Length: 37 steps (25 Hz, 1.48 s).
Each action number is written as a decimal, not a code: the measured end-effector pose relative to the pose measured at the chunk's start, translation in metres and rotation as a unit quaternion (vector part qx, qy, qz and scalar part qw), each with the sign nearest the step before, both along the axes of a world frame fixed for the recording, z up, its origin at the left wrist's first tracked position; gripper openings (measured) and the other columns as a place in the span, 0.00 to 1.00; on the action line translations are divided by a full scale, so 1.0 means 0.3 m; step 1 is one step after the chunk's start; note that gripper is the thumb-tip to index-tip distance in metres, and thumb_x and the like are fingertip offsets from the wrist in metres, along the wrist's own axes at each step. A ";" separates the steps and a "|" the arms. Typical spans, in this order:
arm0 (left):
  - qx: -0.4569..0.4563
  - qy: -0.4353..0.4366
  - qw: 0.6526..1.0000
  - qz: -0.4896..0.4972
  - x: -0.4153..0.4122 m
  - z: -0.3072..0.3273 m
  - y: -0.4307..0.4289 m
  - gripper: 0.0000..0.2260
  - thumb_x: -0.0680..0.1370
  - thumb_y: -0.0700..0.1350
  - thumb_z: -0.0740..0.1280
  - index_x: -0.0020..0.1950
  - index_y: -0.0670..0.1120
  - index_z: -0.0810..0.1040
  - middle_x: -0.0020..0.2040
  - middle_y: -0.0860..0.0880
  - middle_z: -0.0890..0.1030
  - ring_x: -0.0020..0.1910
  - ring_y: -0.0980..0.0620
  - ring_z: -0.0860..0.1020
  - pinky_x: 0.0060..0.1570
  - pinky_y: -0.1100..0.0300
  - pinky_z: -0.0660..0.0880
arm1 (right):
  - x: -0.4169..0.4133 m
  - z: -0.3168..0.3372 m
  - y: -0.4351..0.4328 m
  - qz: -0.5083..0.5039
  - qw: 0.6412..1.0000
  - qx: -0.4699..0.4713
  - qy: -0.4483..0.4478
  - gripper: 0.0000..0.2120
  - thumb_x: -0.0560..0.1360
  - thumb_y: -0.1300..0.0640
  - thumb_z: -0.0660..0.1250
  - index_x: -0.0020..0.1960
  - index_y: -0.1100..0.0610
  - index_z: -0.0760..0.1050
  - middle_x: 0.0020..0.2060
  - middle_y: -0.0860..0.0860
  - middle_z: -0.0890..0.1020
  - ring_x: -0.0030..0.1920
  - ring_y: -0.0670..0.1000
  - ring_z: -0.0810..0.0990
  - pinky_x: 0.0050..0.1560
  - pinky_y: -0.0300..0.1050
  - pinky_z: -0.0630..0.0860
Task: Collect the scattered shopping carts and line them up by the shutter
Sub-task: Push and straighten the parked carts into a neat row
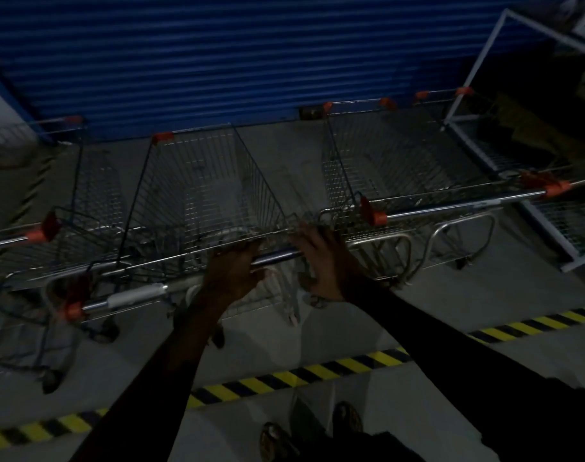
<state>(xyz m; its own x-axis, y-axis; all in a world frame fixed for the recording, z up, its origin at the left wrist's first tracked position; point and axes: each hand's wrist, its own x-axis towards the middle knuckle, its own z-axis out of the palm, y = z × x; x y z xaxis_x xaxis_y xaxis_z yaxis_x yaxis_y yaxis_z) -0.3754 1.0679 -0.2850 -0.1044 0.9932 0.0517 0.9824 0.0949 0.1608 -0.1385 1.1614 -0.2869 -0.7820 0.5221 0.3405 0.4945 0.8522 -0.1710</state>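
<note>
Fingers of my left hand [231, 271] and right hand [321, 258] grasp the cart [201, 188] handle [277, 256]. It noses toward the shutter [217, 61] at 12 o'clock, with a left cart [97, 195] at 9 and right carts [401, 155] at 2 already parked. Row looks nearly done.

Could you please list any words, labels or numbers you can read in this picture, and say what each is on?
None can be read.
The white band on the handle of the middle cart is too dim and blurred to show any text.
</note>
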 end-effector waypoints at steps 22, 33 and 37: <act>0.061 0.025 0.996 -0.056 0.000 0.022 0.112 0.26 0.75 0.68 0.54 0.51 0.53 0.83 0.44 0.51 0.85 0.43 0.46 0.84 0.39 0.57 0.75 | 0.071 -0.015 0.250 -0.092 0.991 0.076 -0.063 0.29 0.75 0.28 0.61 0.61 0.48 0.83 0.72 0.53 0.75 0.74 0.60 0.68 0.74 0.71 0.48; -0.041 0.067 0.996 -0.040 0.025 0.030 0.253 0.13 0.77 0.54 0.69 0.57 0.49 0.83 0.51 0.42 0.85 0.52 0.38 0.83 0.49 0.49 0.78 | 0.184 -0.064 0.279 -0.211 0.971 0.048 -0.104 0.38 0.78 0.28 0.55 0.82 0.45 0.57 0.80 0.62 0.60 0.77 0.68 0.60 0.68 0.76 0.58; -0.050 0.089 0.995 -0.018 0.046 0.024 0.263 0.13 0.76 0.53 0.69 0.56 0.49 0.83 0.51 0.43 0.85 0.53 0.39 0.82 0.50 0.50 0.78 | 0.207 -0.058 0.306 -0.171 0.976 0.091 -0.102 0.34 0.79 0.34 0.61 0.81 0.49 0.63 0.76 0.64 0.67 0.73 0.68 0.69 0.64 0.75 0.66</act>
